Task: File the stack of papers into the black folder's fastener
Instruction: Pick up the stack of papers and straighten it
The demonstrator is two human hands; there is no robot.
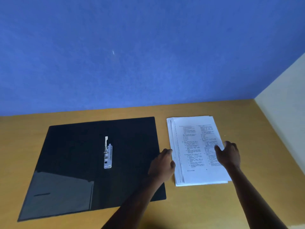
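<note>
Left hand (pixel 162 164), right hand (pixel 228 155): bare, sleeveless forearms, no jewellery visible.

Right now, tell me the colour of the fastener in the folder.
The fastener is white or silvery against the black folder, seen in the head view.

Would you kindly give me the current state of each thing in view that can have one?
black folder: open, flat on the table.
fastener: empty, lever raised.
stack of papers: unfiled, beside the folder, sheets slightly fanned.
left hand: at the stack's left edge, grip unclear.
right hand: fingers spread over the stack's right edge, grip unclear.
</note>
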